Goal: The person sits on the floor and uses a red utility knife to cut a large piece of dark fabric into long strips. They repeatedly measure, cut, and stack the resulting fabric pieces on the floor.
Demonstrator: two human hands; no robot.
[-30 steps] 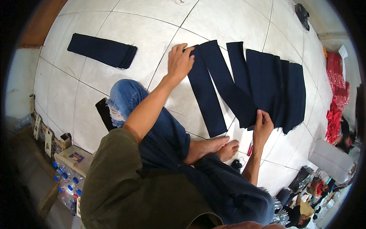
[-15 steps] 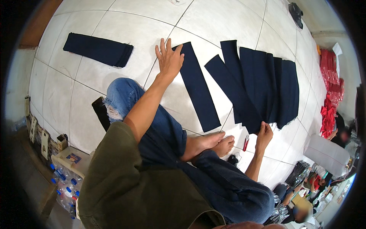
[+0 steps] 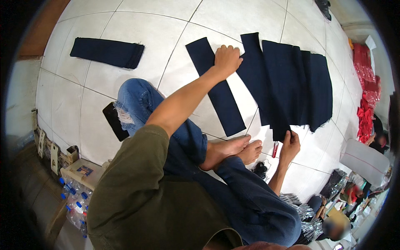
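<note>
Dark navy fabric strips (image 3: 302, 83) lie overlapped in a fan on the tiled floor, right of centre. My left hand (image 3: 228, 61) is closed at the upper end of the leftmost fabric strip (image 3: 266, 89) of that fan. At its lower end, my right hand (image 3: 290, 146) pinches the same strip between thumb and fingers. One separate navy strip (image 3: 225, 108) lies slanted on the floor, partly under my left wrist. Farther left rests a neat stack of navy strips (image 3: 104, 53) with frayed ends.
A small red tool (image 3: 275, 149) lies beside my right hand, near my bare feet (image 3: 233, 150). A black phone (image 3: 116, 121) is by my left knee. Plastic bottles (image 3: 77, 204) stand lower left. Red packets (image 3: 366, 75) are piled at the right; people sit at lower right.
My left hand has moved right, from the top of the separate strip to the fan's leftmost strip, and its fingers have closed. My right hand keeps its pinch on the lower end.
</note>
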